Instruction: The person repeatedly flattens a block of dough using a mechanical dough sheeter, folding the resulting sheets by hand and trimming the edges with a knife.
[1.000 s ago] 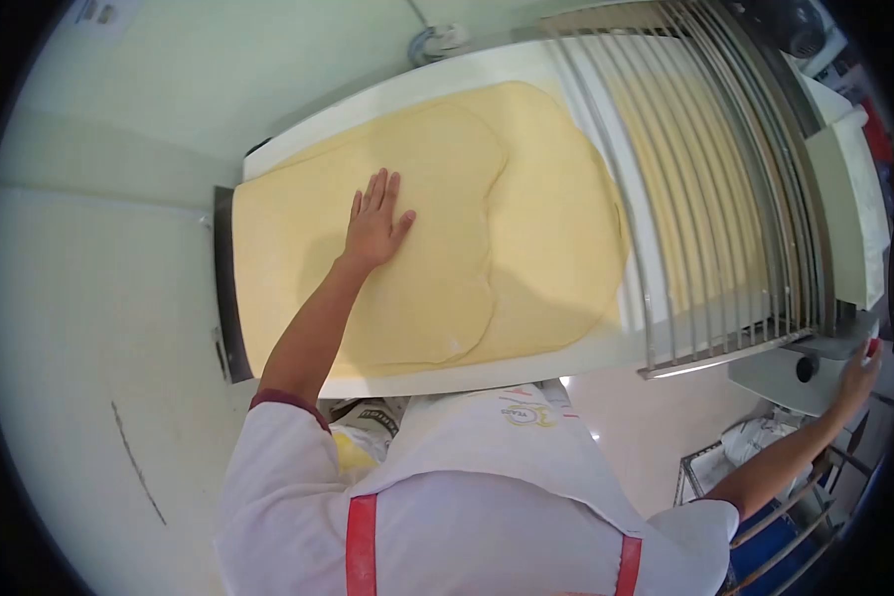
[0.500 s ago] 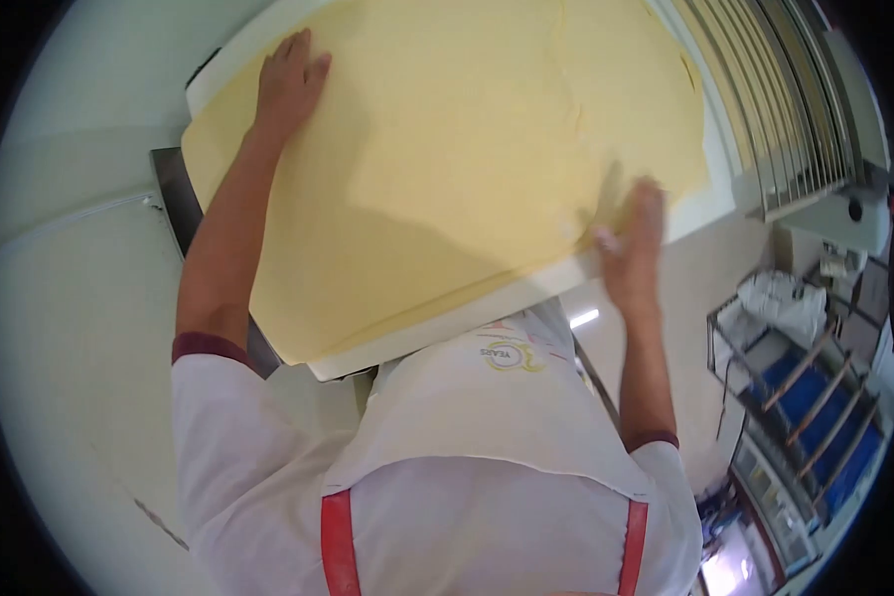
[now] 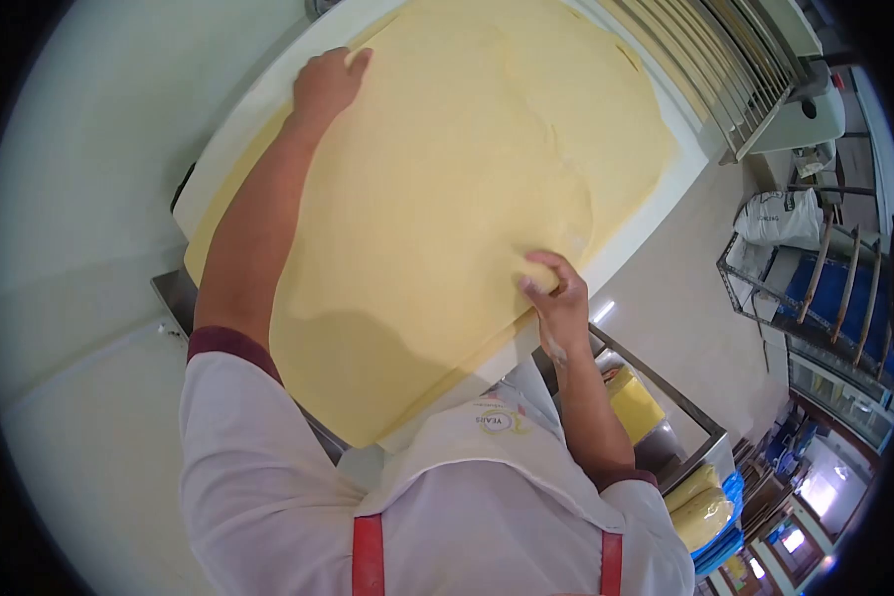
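A wide, pale yellow dough sheet (image 3: 417, 199) lies over a white work surface (image 3: 646, 223), its near left corner hanging beyond the edge. My left hand (image 3: 330, 84) is at the dough's far left edge, fingers curled over it and thumb apart; the fingertips are hidden. Close to the near right edge, my right hand (image 3: 561, 298) has its fingers curved and its thumb apart, touching the dough. Dough shows in the gap between thumb and forefinger. White dust marks the right wrist. Toward the right end, an uneven line and small creases cross the sheet.
A machine with a metal bar guard (image 3: 710, 74) stands at the far right, yellow dough under its bars. Right of my apron (image 3: 487, 447) are a metal-framed trolley (image 3: 656, 377) with a yellow block (image 3: 634, 405) and yellow packages (image 3: 700, 512). A rack (image 3: 834, 278) stands farther right.
My left hand has gone from lying flat to curled at the dough's edge. My right hand has moved left and lower in the view. The camera view has shifted, bringing the trolley into sight.
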